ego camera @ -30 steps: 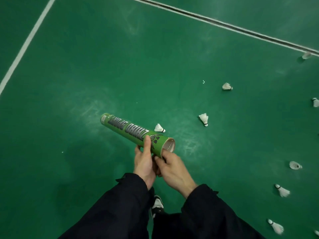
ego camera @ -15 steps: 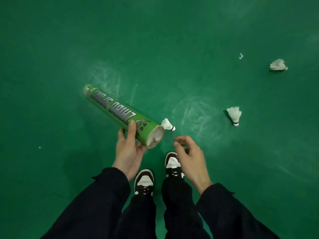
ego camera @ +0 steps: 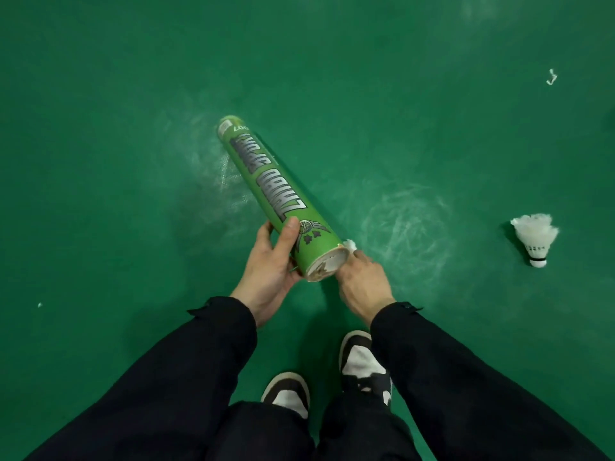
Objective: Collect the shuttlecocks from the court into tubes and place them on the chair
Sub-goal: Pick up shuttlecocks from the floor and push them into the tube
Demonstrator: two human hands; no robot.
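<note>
Green tube [ego camera: 283, 194] in left hand [ego camera: 269, 271]; right hand [ego camera: 362, 284] on shuttlecock [ego camera: 350, 244]

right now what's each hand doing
Left hand: holding the green tube near its open end.
Right hand: fingers down on a shuttlecock beside the tube's mouth; whether it has gripped it cannot be told.
</note>
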